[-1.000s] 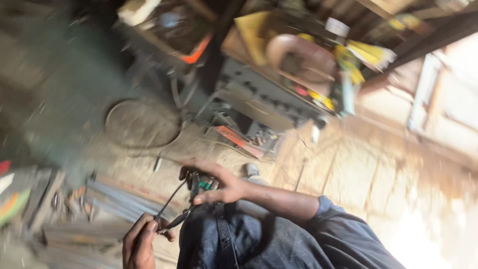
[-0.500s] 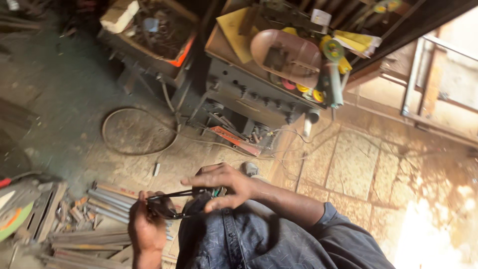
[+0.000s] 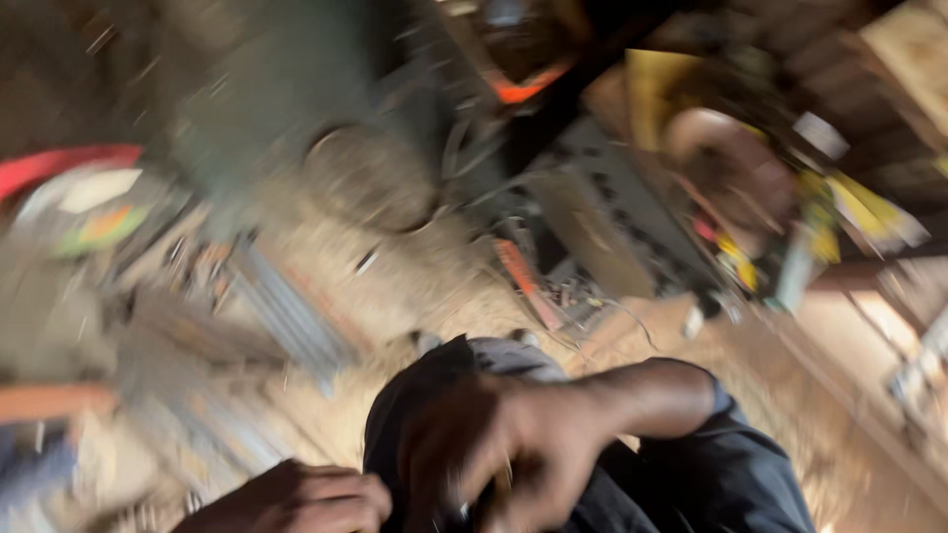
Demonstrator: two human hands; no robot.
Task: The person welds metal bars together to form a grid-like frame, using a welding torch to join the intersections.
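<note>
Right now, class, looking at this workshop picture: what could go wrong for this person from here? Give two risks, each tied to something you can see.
1. The metal strips and scattered scrap lie on the floor close to the person; a step that way might mean a trip or a cut.
2. The right hand and left hand are bare and pressed together at dark cloth; whatever they grip is blurred, so a slip could go unnoticed.

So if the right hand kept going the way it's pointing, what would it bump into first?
Probably the left hand. The right hand reaches leftward across the dark trousers, and the left hand lies just beyond its fingers. The picture is very blurred and depth is unclear, so it might pass over it instead.
</note>
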